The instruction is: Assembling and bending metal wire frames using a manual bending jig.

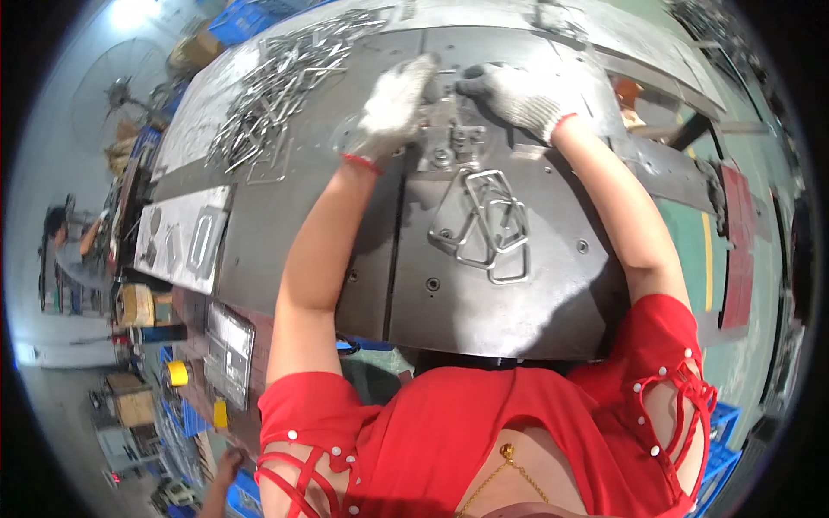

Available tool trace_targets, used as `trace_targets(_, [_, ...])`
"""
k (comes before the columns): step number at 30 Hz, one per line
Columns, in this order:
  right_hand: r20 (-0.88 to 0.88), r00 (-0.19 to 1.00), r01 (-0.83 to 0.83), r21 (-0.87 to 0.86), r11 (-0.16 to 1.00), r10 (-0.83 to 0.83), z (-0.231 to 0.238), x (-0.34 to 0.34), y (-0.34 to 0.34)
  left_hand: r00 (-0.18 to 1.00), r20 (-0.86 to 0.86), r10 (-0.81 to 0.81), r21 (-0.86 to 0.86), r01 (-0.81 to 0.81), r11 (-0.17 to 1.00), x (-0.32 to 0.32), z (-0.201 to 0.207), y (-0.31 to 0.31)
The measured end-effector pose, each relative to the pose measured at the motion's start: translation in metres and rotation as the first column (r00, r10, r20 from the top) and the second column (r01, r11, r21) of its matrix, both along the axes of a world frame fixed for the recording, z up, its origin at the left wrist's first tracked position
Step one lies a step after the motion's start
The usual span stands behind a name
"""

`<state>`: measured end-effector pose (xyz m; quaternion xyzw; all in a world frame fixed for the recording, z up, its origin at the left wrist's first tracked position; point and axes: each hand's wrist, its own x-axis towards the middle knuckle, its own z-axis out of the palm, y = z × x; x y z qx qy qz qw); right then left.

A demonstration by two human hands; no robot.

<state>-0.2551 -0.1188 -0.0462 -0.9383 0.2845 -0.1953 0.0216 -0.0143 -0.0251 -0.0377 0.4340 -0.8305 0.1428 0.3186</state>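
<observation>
My left hand point(395, 102), in a white knit glove with a red cuff, is at the left side of a small metal fixture point(453, 142). Its fingers bend inward over the fixture and are slightly blurred. From the other side my right hand point(515, 97), gloved alike with dark grey fingertips, reaches the same spot. Its fingers are pressed together; whatever either hand grips is too small or hidden to name. Just on my side of the fixture, several bent metal wire frames point(492, 226) lie overlapping on the steel table point(518, 324).
A large heap of thin metal rods point(285, 82) covers the table's far left. Nearer on the left lies a pale board point(183, 237) with wire shapes on it. A blue crate point(246, 22) stands behind. Another person point(73, 259) is far left; someone's hand point(229, 466) shows lower left.
</observation>
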Motion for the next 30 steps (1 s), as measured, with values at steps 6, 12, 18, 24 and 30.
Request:
trace_targets(6, [0.093, 0.994, 0.051, 0.086, 0.995, -0.059, -0.002, -0.035, -0.007, 0.991, -0.075, 0.109, 0.263, -0.086, 0.961, -0.05, 0.001, -0.032])
trace_targets(12, [0.16, 0.983, -0.132, 0.258, 0.957, 0.092, -0.014, 0.001, -0.027, 0.879, -0.454, 0.145, 0.416, 0.065, 0.907, -0.031, 0.013, -0.008])
trace_targets(18, [0.256, 0.966, -0.094, 0.46, 0.883, -0.031, -0.029, -0.004, -0.042, 0.832, -0.506, 0.228, 0.377, -0.024, 0.926, -0.043, 0.015, -0.014])
trace_targets(24, [0.285, 0.958, -0.167, 0.504, 0.848, 0.019, -0.015, -0.007, -0.025, 0.637, -0.646, 0.42, 0.59, 0.068, 0.805, -0.069, 0.06, 0.02])
trace_targets(30, [0.056, 0.998, 0.03, 0.085, 0.996, -0.035, -0.002, -0.006, -0.001, 0.441, -0.821, 0.363, 0.411, 0.016, 0.911, -0.064, 0.111, 0.091])
